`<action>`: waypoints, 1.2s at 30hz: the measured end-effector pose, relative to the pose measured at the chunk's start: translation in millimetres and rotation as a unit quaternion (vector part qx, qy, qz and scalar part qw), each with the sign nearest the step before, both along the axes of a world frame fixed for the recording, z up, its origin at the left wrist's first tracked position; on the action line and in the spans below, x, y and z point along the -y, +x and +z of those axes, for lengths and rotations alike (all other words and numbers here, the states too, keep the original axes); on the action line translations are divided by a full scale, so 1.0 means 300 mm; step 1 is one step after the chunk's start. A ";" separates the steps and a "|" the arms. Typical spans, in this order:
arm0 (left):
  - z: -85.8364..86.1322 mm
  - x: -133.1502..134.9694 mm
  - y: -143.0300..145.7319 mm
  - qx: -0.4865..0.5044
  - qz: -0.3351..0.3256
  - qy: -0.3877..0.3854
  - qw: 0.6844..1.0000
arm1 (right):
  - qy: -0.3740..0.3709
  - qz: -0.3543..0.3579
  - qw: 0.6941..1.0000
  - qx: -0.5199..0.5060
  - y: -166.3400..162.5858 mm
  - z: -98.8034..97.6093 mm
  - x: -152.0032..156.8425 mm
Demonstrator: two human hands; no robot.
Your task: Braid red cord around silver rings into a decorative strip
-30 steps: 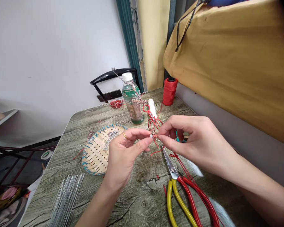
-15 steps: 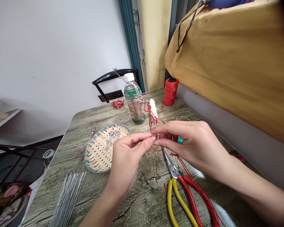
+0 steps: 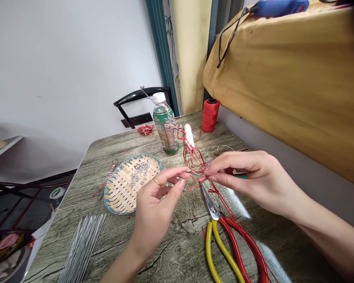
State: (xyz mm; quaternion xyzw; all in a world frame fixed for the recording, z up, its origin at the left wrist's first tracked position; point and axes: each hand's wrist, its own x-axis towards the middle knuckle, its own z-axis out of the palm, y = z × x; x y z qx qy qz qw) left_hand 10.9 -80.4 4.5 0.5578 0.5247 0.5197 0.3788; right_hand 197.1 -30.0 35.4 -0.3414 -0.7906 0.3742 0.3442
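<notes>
My right hand pinches a red cord between thumb and fingertips. My left hand, with a ring on one finger, is just to the left, its thumb and index finger apart and nothing visible between them. Red cord loops with some pale strands rise behind the fingertips toward a drink bottle with a green label. Below the hands lie scissors with yellow and red handles. Long red cords run beside them toward the front edge.
A woven bamboo tray holding small clear beads stands left of my hands. Thin metal rods lie at front left. Behind stand a red thread spool and a white tube-like object. A tangle of red and white thread lies near the back edge.
My hands, together before, have moved apart. The left fingers have parted; the right hand has shifted slightly right and keeps a red cord in its pinch.
</notes>
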 end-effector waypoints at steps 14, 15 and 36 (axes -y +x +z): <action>-0.045 -0.083 0.035 0.202 -0.057 -0.082 0.974 | -0.069 0.012 0.997 -0.032 0.018 -0.006 0.002; -0.044 -0.084 0.036 0.231 -0.050 -0.100 0.966 | -0.069 0.012 0.997 -0.036 0.018 -0.009 0.000; -0.005 -0.062 0.060 0.088 -0.033 -0.029 0.995 | -0.173 -0.026 0.984 -0.042 -0.010 -0.023 0.000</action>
